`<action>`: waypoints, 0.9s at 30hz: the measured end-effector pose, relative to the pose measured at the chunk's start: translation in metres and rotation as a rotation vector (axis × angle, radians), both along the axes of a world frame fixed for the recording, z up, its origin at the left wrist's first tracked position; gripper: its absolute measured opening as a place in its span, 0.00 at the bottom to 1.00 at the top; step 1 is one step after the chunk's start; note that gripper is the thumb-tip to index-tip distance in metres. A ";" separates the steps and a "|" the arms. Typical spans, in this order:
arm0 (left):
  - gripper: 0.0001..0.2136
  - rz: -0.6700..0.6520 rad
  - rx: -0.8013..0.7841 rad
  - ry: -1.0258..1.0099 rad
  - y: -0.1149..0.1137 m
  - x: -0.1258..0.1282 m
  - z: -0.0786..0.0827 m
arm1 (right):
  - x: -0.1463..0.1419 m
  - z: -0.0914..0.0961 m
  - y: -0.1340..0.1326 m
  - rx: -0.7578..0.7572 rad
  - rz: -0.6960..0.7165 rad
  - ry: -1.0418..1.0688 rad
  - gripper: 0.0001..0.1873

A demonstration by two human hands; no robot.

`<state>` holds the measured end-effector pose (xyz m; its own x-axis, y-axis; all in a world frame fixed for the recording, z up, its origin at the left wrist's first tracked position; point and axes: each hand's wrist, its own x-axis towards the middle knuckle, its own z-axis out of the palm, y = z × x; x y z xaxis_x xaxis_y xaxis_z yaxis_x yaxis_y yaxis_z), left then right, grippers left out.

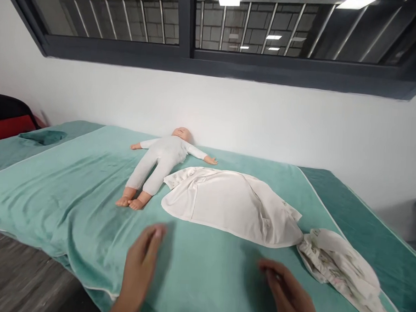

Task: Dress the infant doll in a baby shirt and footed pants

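My left hand [141, 263] hovers over the near part of the bed, fingers loosely bent and nothing in them. Over to the right, my right hand [286, 290] is also empty, its thumb a little apart from the curled fingers. Beyond them a white baby top [223, 200] with patterned sleeves lies spread out; neither hand touches it. A baby doll [163, 151] in a white body suit lies on its back behind my left hand, arms spread, feet toward me. Right of the top is a crumpled patterned baby garment [341, 267] with a gathered edge.
A green sheet [99, 188] with pale piping and some wrinkles covers the bed. The white wall [250, 125] with a dark-framed barred window [193, 22] rises behind it. A black and red object [9, 119] stands at the far left, near a small dark green cloth [43, 137].
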<state>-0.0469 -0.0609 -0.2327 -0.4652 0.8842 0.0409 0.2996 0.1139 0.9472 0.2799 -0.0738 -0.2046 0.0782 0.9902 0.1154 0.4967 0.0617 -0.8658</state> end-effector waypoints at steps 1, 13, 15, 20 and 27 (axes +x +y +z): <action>0.18 0.093 0.093 0.058 0.027 -0.009 0.003 | -0.003 0.005 0.019 0.032 -0.049 -0.001 0.12; 0.19 -0.073 0.210 0.120 0.173 -0.023 0.019 | -0.164 0.010 0.211 0.121 0.368 -0.557 0.25; 0.18 -0.056 0.261 0.106 0.174 -0.024 0.018 | -0.178 -0.001 0.221 0.187 0.357 -0.632 0.24; 0.16 0.010 0.338 0.091 0.175 -0.022 0.014 | -0.177 -0.016 0.225 0.295 0.372 -0.681 0.23; 0.14 0.108 0.382 -0.013 0.172 -0.021 0.012 | -0.172 -0.010 0.225 0.293 0.345 -0.500 0.25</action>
